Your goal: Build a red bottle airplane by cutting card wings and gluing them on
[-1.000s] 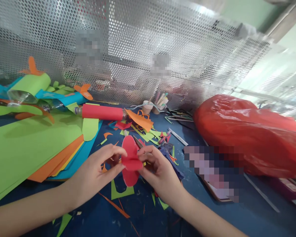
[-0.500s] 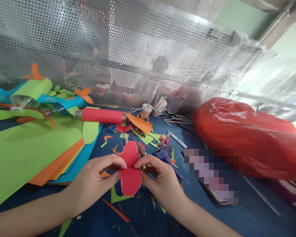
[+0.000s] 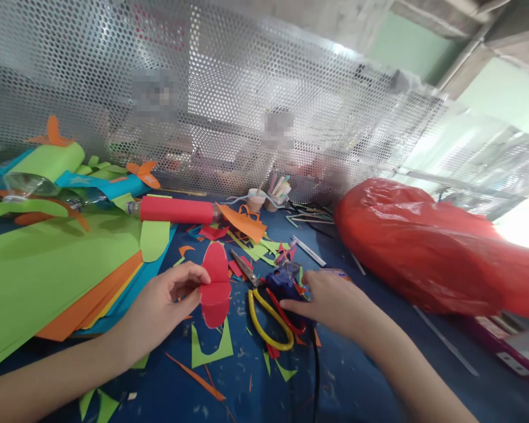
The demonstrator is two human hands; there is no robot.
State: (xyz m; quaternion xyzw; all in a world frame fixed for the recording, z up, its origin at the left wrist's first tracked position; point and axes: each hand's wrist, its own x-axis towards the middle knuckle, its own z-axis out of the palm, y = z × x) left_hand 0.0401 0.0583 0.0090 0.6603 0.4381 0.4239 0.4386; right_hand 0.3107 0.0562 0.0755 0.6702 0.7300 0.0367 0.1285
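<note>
Between the thumb and fingers of my left hand (image 3: 176,296) is a red paper shape (image 3: 216,282) with rounded ends, creased across its middle. My right hand (image 3: 321,296) reaches over a dark blue tool (image 3: 286,279) with a black cord; its thumb points left and the fingertips are partly hidden behind the hand, so its hold on the tool is unclear. Scissors with yellow and red handles (image 3: 268,332) lie between my hands, blades pointing up and left. Behind them a bottle wrapped in red paper (image 3: 176,210) lies on its side.
Green sheets (image 3: 70,252) are stacked at the left, with paper-covered bottles behind. A large red plastic bag (image 3: 423,247) fills the right. Paper scraps (image 3: 255,247) cover the middle of the blue table (image 3: 357,382). Cups (image 3: 255,201) stand near the perforated metal screen (image 3: 247,88).
My right hand has let go of the red paper and moved right to the blue tool. My left hand still holds the paper, slightly further left. The scissors' handles are now uncovered.
</note>
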